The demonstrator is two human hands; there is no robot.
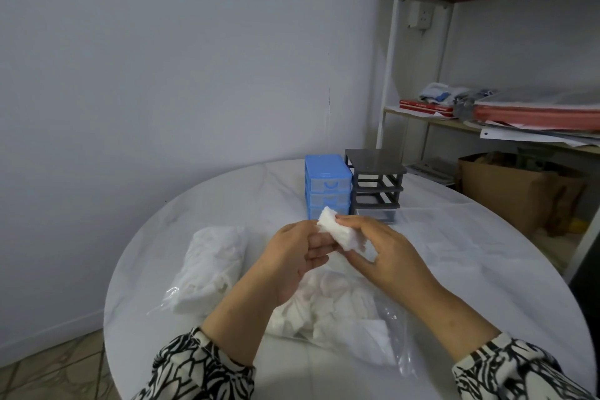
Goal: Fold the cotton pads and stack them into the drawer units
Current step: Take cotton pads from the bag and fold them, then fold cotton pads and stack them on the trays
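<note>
A white cotton pad (337,230) is held above the table between both hands, partly folded. My left hand (297,253) pinches its near-left end with the fingers curled under it. My right hand (380,253) grips the right end, thumb on top. Behind the hands stands a small blue drawer unit (328,185) with its drawers closed, the lowest one partly hidden by the pad. A dark grey drawer unit (376,185) stands right beside it, its upper slots empty and a clear drawer at the bottom.
A clear plastic bag of loose white pads (341,312) lies under my wrists. A second bag of pads (211,269) lies to the left. The round white table (470,253) meets a shelf rack (487,120) and a brown paper bag (513,191) at the right.
</note>
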